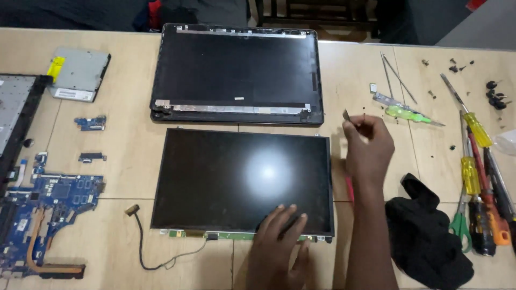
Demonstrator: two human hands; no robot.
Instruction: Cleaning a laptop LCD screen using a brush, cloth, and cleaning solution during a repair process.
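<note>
Hands first: the left hand lies flat and open, fingers spread, on the lower right part of the bare black rectangular glass display panel, which rests face up on the pale wooden counter; the right hand is raised just off the panel's right edge, fingers pinched shut around a small thin dark metal piece, too small to say whether it is a tool tip or a bracket. Just beyond the panel lies the black plastic laptop lid shell with its silver hinge strip, empty of its screen, so I judge the work to be at the stage where the panel is already freed from the lid and steadied by hand. A thin dark cable with a flat connector trails from the panel's lower edge, along the green circuit strip. At the left are a blue motherboard with copper heat pipe and a grey flat optical drive. At the right, a crumpled black cloth, yellow-handled screwdrivers, a green-handled screwdriver and scattered tiny black screws. Any next handling of the panel would, in my judgement, call for a light, even touch on its edges and care not to strain the cable.
</note>
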